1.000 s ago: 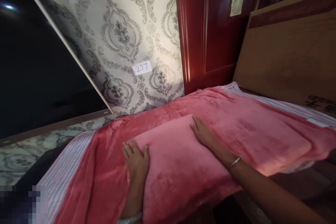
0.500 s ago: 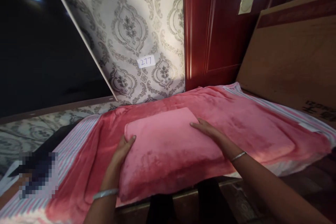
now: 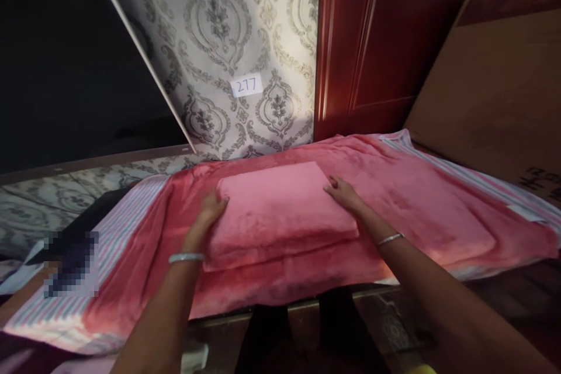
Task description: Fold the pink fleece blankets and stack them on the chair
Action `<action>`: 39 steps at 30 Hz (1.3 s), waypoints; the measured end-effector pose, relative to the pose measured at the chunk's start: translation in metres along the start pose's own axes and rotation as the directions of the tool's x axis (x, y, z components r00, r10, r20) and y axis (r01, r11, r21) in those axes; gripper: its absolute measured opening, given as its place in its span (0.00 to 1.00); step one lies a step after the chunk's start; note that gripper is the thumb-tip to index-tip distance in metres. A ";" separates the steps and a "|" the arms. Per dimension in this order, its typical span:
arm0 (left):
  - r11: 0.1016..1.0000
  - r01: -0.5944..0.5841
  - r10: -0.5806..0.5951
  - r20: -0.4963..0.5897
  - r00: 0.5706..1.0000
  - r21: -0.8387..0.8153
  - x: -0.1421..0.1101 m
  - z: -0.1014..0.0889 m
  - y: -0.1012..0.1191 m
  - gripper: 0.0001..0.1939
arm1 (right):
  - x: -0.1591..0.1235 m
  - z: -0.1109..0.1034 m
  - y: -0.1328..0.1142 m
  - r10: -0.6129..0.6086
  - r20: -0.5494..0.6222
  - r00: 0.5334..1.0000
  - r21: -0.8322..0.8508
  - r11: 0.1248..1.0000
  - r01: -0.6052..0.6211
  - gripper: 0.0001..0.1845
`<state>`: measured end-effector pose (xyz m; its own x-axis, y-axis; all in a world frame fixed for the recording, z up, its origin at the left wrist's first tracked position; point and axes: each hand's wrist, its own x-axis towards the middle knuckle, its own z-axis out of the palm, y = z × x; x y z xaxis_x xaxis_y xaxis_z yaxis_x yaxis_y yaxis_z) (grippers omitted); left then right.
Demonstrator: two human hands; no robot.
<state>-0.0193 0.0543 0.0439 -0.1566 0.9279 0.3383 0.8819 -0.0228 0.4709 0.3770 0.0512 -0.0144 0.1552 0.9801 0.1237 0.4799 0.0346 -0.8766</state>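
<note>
A folded pink plush blanket (image 3: 280, 204) lies as a flat, roughly rectangular bundle on a larger spread pink blanket (image 3: 421, 210) with striped edges. My left hand (image 3: 213, 207) holds the bundle's left side, thumb at the edge; it is slightly blurred. On the opposite side, my right hand (image 3: 344, 191) grips the far right corner, its thumb against the cloth. Some fingers of both hands are hidden behind or under the bundle. Each wrist wears a bangle.
Behind the blankets rises a patterned wall with a paper label (image 3: 246, 85) reading 277. A large dark screen (image 3: 79, 70) leans at left. A dark red wooden panel (image 3: 368, 41) and a big cardboard box (image 3: 499, 82) stand at right. A black item (image 3: 94, 213) lies at left.
The bundle's near edge has drawn back from the front of the spread blanket, and the bundle looks shorter front to back. Both hands stay at its sides. The view has tilted down slightly.
</note>
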 end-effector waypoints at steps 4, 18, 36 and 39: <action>0.972 -0.219 0.203 0.172 0.964 0.084 -0.033 0.000 0.001 0.32 | -0.038 -0.003 0.009 -0.261 0.032 0.965 -0.279 0.925 0.259 0.39; 0.809 -0.541 0.380 0.497 0.780 0.231 -0.105 -0.017 -0.023 0.45 | -0.088 -0.017 0.005 -0.494 0.373 0.786 -0.411 0.671 0.617 0.46; 0.887 -0.452 0.384 0.398 0.833 0.092 -0.084 -0.019 0.017 0.28 | -0.065 -0.006 -0.020 -0.440 0.343 0.830 -0.400 0.730 0.553 0.28; 0.871 -0.472 0.389 0.399 0.830 0.132 -0.057 0.006 0.058 0.30 | -0.034 0.030 -0.063 -0.429 0.377 0.821 -0.450 0.690 0.567 0.30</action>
<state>0.0433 0.0021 0.0470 0.3911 0.9099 0.1387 0.9012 -0.4091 0.1430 0.3159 0.0220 0.0227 -0.4043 0.8633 0.3023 0.8073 0.4921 -0.3256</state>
